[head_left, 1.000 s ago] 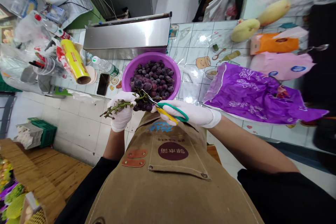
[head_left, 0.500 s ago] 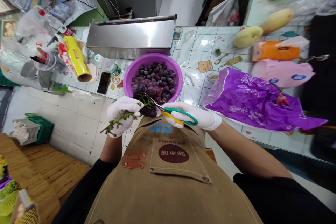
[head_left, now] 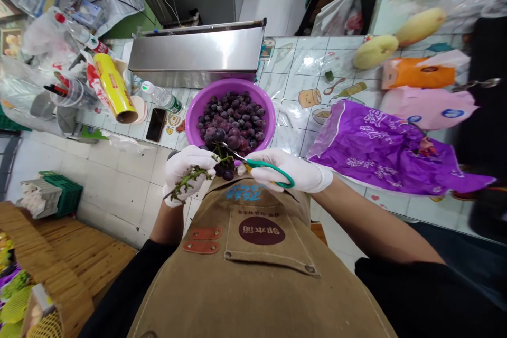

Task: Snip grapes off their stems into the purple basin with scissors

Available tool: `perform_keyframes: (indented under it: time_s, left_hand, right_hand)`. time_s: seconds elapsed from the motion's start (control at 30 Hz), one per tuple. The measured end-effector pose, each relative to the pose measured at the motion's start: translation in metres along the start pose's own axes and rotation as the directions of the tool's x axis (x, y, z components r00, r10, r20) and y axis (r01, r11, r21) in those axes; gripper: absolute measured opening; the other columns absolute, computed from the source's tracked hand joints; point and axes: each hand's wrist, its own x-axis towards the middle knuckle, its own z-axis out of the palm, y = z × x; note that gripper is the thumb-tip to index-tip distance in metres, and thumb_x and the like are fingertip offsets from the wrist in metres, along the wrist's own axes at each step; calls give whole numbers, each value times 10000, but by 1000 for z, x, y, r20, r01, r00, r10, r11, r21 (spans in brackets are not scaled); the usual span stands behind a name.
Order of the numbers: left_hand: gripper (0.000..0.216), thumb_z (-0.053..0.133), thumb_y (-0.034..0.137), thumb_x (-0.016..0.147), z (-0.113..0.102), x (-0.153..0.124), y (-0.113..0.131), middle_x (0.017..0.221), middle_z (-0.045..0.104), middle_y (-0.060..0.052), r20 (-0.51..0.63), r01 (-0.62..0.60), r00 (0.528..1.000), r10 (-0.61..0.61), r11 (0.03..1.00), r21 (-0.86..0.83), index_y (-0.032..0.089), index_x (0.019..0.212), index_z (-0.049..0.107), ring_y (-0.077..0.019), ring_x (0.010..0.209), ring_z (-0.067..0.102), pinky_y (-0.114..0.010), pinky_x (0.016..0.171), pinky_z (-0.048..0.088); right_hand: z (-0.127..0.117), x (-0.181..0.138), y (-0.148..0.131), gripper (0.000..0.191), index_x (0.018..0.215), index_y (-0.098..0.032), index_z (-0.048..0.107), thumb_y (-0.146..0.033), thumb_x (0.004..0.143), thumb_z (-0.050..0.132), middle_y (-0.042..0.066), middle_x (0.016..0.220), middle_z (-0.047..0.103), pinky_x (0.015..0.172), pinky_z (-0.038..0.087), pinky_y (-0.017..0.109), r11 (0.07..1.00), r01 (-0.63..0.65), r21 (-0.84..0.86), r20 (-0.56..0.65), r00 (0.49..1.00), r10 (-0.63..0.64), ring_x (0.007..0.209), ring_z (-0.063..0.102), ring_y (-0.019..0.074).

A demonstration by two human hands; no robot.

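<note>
My left hand (head_left: pixel 186 169), in a white glove, is closed round a mostly bare green grape stem (head_left: pixel 187 179) with a few dark grapes (head_left: pixel 224 170) hanging at its right end. My right hand (head_left: pixel 295 172), also gloved, grips green-handled scissors (head_left: pixel 266 168) whose blades point left into the stem by those grapes. Both hands hover at the near rim of a purple bowl (head_left: pixel 195 107) filled with loose dark grapes (head_left: pixel 233 117) on the tiled counter.
A purple plastic bag (head_left: pixel 380 148) lies right of the bowl. A phone (head_left: pixel 153 124), a water bottle (head_left: pixel 160 96) and a yellow wrap roll (head_left: pixel 114 88) sit to its left, a steel box (head_left: pixel 196 58) behind. Mangoes (head_left: pixel 374 52) and an orange pack (head_left: pixel 420 75) lie at the back right.
The stem end in my left hand has dropped and pulled in closer to the glove. My right hand with the scissors has shifted slightly, blades still at the grapes.
</note>
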Motion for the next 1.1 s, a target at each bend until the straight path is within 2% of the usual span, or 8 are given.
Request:
perform_keyframes:
  time_s: [0.13, 0.27, 0.4, 0.5, 0.6, 0.73, 0.87, 1.1]
  left_hand:
    - [122, 901, 322, 961, 1, 1, -17, 886, 815, -27, -88, 84, 992, -90, 994, -69, 235, 950, 816, -183, 794, 828, -286, 759, 690]
    - [168, 908, 377, 957, -2, 2, -30, 898, 785, -14, -205, 122, 967, -154, 980, -159, 242, 980, 812, -161, 769, 800, -284, 740, 676]
    - [393, 955, 540, 878, -12, 4, -39, 795, 695, 8, -287, 178, 934, -215, 973, -148, 210, 876, 741, -125, 671, 709, -213, 577, 550]
    - [465, 948, 597, 864, -17, 7, -42, 764, 665, 12, -293, 189, 929, -224, 972, -142, 207, 858, 694, -106, 623, 646, -182, 495, 437]
    - [473, 938, 603, 872, -18, 11, -41, 757, 652, 12, -274, 196, 934, -229, 970, -145, 204, 852, 684, -99, 616, 630, -173, 480, 411]
    - [542, 956, 650, 830, -15, 14, -36, 738, 622, 28, -255, 219, 934, -249, 965, -142, 197, 821, 659, -99, 608, 637, -202, 550, 527]
    - [491, 965, 602, 842, -12, 15, -28, 748, 651, 17, -213, 225, 942, -258, 960, -165, 199, 822, 686, -125, 631, 692, -247, 616, 609]
    - [382, 954, 533, 885, -12, 14, -24, 793, 709, -1, -162, 202, 959, -231, 963, -180, 209, 883, 751, -150, 691, 754, -275, 668, 662]
  right_hand:
    - [-2, 4, -3, 574, 1090, -131, 687, -685, 990, 804, -91, 606, 519, 455, 267, 221, 998, -44, -50, -61, 997, 41, 487, 388, 59]
    - [-10, 0, -8, 610, 1028, -152, 653, -757, 1010, 730, -72, 640, 527, 467, 278, 234, 998, -50, -39, -57, 997, 48, 505, 394, 66]
    - [-17, -4, -17, 617, 1101, -168, 645, -779, 1026, 688, -54, 687, 557, 524, 352, 252, 992, -53, -111, -83, 996, 44, 567, 472, 98]
    - [-18, -1, -24, 658, 1074, -184, 630, -840, 1040, 589, -15, 757, 606, 629, 448, 286, 981, -52, -186, -51, 998, 43, 665, 529, 137]
    - [-14, 5, -33, 668, 1048, -188, 649, -851, 1027, 565, 25, 841, 652, 701, 475, 321, 950, -65, -307, -50, 997, 52, 737, 549, 171]
    - [-6, 9, -49, 559, 1046, -188, 695, -742, 993, 645, 76, 990, 736, 763, 468, 344, 834, -161, -528, -77, 987, 142, 859, 614, 229]
    - [0, 7, -58, 453, 939, -207, 644, -657, 979, 681, 43, 891, 698, 701, 405, 336, 710, -218, -670, -143, 976, 165, 767, 546, 198]
    - [3, 8, -63, 379, 925, -207, 643, -575, 1004, 685, 23, 840, 674, 672, 334, 335, 644, -203, -738, -140, 979, 148, 703, 494, 166]
